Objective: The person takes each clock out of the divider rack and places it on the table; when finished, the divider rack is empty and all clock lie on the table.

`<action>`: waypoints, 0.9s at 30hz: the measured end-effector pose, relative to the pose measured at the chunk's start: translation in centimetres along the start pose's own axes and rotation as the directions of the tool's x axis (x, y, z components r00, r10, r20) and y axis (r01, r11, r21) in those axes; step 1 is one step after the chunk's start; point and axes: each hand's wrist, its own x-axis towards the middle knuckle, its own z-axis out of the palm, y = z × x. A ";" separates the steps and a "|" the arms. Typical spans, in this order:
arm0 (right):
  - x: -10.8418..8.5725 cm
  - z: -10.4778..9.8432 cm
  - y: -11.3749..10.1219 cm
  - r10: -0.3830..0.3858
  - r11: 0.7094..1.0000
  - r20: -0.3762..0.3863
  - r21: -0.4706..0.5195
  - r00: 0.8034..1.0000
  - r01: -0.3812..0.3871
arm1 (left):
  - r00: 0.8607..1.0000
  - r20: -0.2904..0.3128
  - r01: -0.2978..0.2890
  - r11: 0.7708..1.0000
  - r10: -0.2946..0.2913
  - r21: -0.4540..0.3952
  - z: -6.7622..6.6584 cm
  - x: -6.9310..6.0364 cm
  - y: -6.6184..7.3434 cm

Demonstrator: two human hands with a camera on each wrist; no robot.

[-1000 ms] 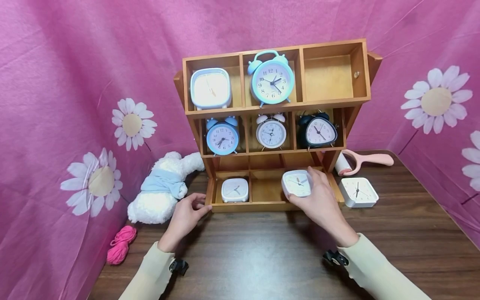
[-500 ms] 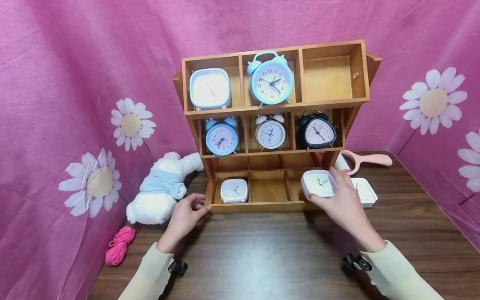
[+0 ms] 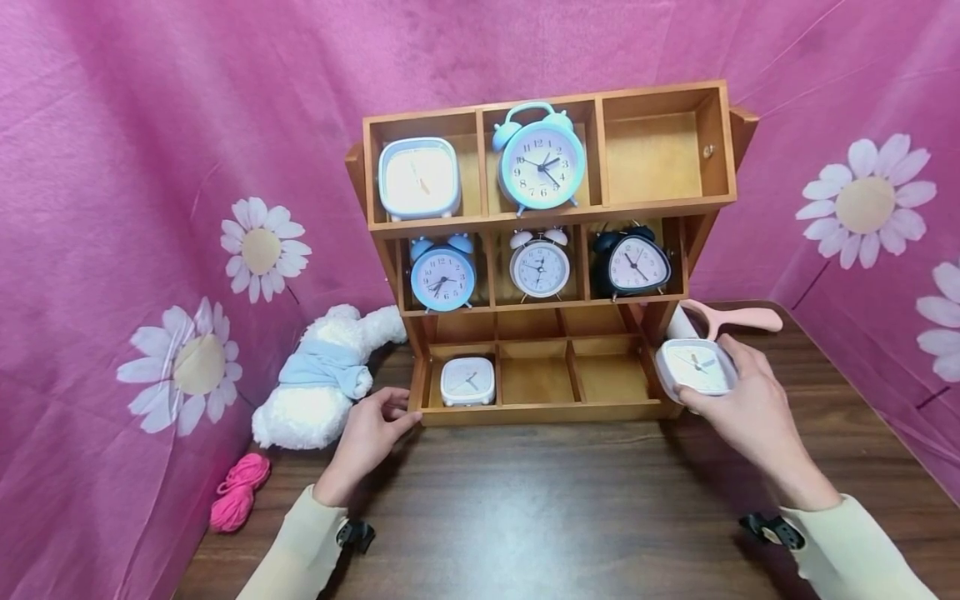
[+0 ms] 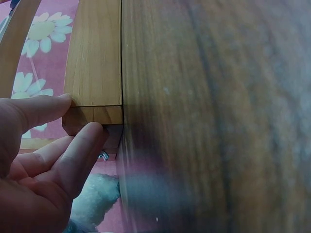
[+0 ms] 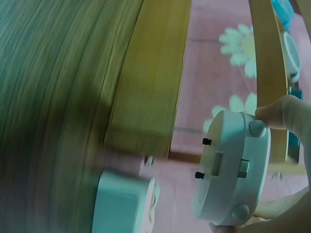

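My right hand [image 3: 757, 417] grips a white rounded-square alarm clock [image 3: 697, 365] by its sides, just right of the wooden shelf's bottom tier. In the right wrist view the clock's [image 5: 233, 165] underside and back knobs show, raised off the table. Below it there stands a second white square clock [image 5: 116, 204], which the held clock and hand hide in the head view. With thumb and fingers my left hand [image 3: 375, 435] pinches the lower left front corner of the wooden shelf [image 3: 540, 414]. Another white clock [image 3: 468, 382] sits in the bottom tier's left compartment.
Higher tiers hold a white square clock [image 3: 418, 177], a light blue twin-bell clock [image 3: 542, 167], a blue clock [image 3: 443, 278], a white bell clock [image 3: 539, 269] and a black clock [image 3: 637, 265]. Around the shelf lie a plush toy [image 3: 322, 379], pink yarn [image 3: 240, 493] and a lint roller [image 3: 738, 318].
My right hand has carried the white clock rightward, out of the bottom tier and past the shelf's right end, over the other white clock. The left hand stays at the shelf corner.
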 end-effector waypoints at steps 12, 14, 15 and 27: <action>1.5 -3.3 5.2 0.051 0.997 -0.032 -0.060 0.998 -0.053 | 1.000 0.001 0.001 1.000 -0.001 0.000 0.1 0.1 0.0; 1.8 -3.5 6.0 0.052 0.997 -0.037 -0.053 0.998 -0.054 | 1.000 -0.001 0.007 1.000 -0.007 0.003 0.1 0.1 -0.1; 1.9 -3.6 6.4 0.052 0.997 -0.035 -0.051 0.998 -0.054 | 1.000 0.001 0.006 1.000 -0.006 0.003 0.1 0.1 -0.1; 3.5 -4.8 11.9 0.123 0.992 0.020 -0.027 0.992 -0.122 | 1.000 0.000 0.014 1.000 -0.014 -0.002 0.1 0.1 0.0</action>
